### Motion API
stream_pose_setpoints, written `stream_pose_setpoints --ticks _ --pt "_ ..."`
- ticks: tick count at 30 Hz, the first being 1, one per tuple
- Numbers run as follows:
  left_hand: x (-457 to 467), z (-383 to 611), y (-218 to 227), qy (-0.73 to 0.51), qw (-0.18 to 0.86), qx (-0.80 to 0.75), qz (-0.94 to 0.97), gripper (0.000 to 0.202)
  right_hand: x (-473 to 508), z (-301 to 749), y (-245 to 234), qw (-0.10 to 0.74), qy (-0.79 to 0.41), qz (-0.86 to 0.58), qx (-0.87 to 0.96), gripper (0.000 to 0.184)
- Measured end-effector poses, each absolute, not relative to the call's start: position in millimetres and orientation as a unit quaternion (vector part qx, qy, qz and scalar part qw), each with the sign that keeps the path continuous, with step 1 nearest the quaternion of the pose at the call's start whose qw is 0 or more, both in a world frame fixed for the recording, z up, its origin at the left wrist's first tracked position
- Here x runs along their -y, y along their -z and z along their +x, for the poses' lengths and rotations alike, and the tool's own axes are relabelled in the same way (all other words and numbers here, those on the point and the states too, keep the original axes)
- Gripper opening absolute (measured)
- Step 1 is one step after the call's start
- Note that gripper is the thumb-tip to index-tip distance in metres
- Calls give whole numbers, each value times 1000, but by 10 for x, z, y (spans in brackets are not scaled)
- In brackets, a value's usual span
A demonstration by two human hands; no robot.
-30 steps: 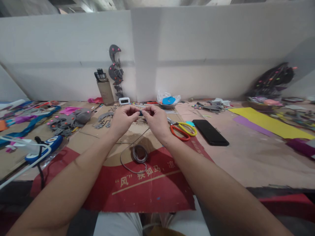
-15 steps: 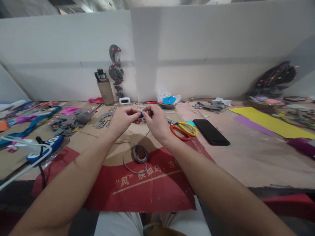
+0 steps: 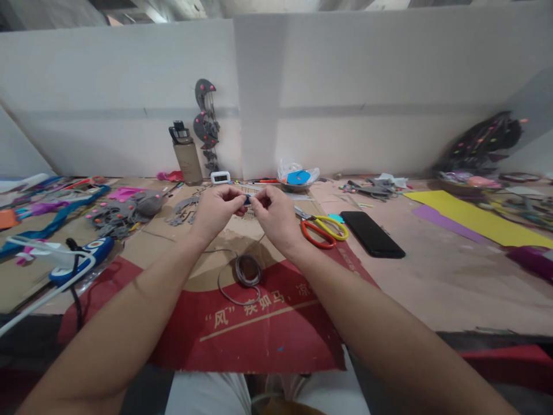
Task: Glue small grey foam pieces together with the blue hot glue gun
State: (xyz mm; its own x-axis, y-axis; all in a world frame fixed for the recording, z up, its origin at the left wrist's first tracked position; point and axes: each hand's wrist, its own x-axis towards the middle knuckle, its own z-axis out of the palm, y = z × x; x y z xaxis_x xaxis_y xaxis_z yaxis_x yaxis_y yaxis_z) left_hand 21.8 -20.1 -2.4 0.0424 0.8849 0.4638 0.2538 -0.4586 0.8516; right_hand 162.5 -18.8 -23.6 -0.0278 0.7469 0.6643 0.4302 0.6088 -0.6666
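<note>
Between the fingertips of both hands is a small dark blue piece (image 3: 247, 200), too small to make out its kind. My left hand (image 3: 219, 208) pinches it from the left, thumb against fingers. My right hand (image 3: 273, 213) pinches it from the right, close against the left. Below the hands a loose coil of grey cord (image 3: 247, 271) lies on a red and brown printed cardboard sheet (image 3: 276, 340). Scissors (image 3: 322, 229) with one red and one yellow handle lie just right of my right hand. Grey cut-out pieces (image 3: 185, 212) lie beside my left hand.
A black phone (image 3: 372, 234) lies right of the scissors, near yellow paper (image 3: 475, 216). A bottle (image 3: 187, 155) and small white clock (image 3: 220, 177) stand along the back panel. At left are a blue power strip (image 3: 82, 259) with cables and grey pieces with pink dots (image 3: 125, 213).
The view has shifted slightly. Both hands stay together at the same spot, and a little more of the dark blue piece shows between the fingertips.
</note>
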Motion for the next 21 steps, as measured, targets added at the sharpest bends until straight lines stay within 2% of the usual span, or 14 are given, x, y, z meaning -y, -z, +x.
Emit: stream_pose_setpoints --ticks 7,11,14,18,21 --pt "213 217 24 -527 267 -436 679 14 187 1629 226 560 -127 -433 695 12" --pt "233 229 -2 -520 271 -436 683 12 179 1632 214 559 -172 -436 684 8" --pt "214 215 -5 -513 311 -431 674 13 154 1648 206 552 -213 -430 682 13" --pt "135 139 17 -453 406 -407 681 22 110 1694 196 552 -231 -440 670 12" --pt "106 101 17 -422 434 -399 689 28 98 1724 190 538 -236 -449 673 12"
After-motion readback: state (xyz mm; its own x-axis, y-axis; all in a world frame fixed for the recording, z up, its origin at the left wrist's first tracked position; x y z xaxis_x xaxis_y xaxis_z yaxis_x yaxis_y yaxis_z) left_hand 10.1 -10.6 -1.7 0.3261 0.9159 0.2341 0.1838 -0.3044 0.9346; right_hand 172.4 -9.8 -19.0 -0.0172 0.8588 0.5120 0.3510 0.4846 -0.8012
